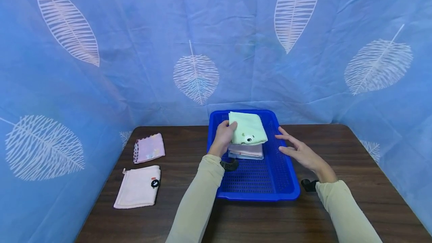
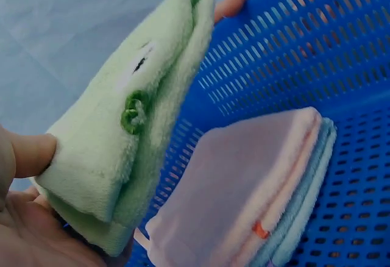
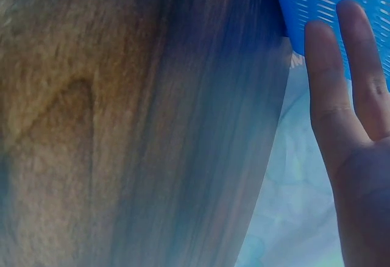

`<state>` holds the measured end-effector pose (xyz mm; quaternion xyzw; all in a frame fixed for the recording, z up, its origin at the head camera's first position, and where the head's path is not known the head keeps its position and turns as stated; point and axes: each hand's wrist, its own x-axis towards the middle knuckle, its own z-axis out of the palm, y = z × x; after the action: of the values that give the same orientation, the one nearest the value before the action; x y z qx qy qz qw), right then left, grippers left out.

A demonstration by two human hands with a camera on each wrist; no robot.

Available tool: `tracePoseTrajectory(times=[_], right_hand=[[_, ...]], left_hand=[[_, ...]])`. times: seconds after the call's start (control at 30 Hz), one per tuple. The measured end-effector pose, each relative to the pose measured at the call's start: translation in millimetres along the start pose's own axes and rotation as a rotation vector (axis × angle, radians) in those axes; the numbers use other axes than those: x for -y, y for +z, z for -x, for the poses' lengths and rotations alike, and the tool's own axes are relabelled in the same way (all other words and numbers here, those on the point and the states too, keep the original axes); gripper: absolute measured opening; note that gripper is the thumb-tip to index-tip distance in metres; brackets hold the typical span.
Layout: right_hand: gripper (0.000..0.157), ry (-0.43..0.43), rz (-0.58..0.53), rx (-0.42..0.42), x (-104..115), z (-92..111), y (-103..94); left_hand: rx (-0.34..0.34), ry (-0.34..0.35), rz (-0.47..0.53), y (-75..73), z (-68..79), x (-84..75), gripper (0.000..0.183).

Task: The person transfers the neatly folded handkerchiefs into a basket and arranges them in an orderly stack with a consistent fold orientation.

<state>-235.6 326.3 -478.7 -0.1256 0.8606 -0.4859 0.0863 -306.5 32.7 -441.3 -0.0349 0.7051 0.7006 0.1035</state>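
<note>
"Blue fabric printed with white leaves point(image 1: 196, 74) hangs behind a dark brown wood-grain table point(image 1: 337, 149). What stands on it?"

"A rectangular blue plastic basket with slotted walls point(image 1: 256, 197). Well apart from it, on its left, lie a folded lavender cloth with a checked edge point(image 1: 150, 148) and, nearer the person, a folded white cloth with a black ring-shaped mark point(image 1: 136, 188)."

"And the left hand?"

"The left hand point(image 1: 223, 136) pinches the left edge of a folded pale green plush cloth with small stitched motifs point(image 1: 248, 125), thumb on top, fingers beneath. It holds the cloth tilted over the basket, apart from the pile inside."

"What makes up that pile?"

"A folded pink plush cloth point(image 2: 234, 175) lying on light blue folded cloth point(image 2: 326, 151)."

"Is the right hand gripping anything?"

"No, the right hand point(image 1: 300, 155) is bare, fingers spread, tips at the basket's right rim. Whether they touch it, I cannot tell."
</note>
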Motion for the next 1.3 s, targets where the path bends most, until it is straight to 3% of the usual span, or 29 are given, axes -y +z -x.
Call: tracePoseTrajectory(times=[0.43, 0.67, 1.3], right_hand=[[0.056, 0.015, -0.011, -0.008, 4.1, 0.5, -0.5], [0.055, 0.017, -0.022, -0.004, 4.6, 0.6, 0.8], [0.053, -0.03, -0.034, -0.006, -0.8, 0.9, 2.8]], left_hand=[[-0.041, -0.016, -0.135, 3.0, 0.5, 5.3, 0.035], [-0.041, -0.013, -0.152, 5.2, 0.5, 7.0, 0.036], [0.012, -0.005, -0.261, 11.3, -2.4, 13.0, 0.039]])
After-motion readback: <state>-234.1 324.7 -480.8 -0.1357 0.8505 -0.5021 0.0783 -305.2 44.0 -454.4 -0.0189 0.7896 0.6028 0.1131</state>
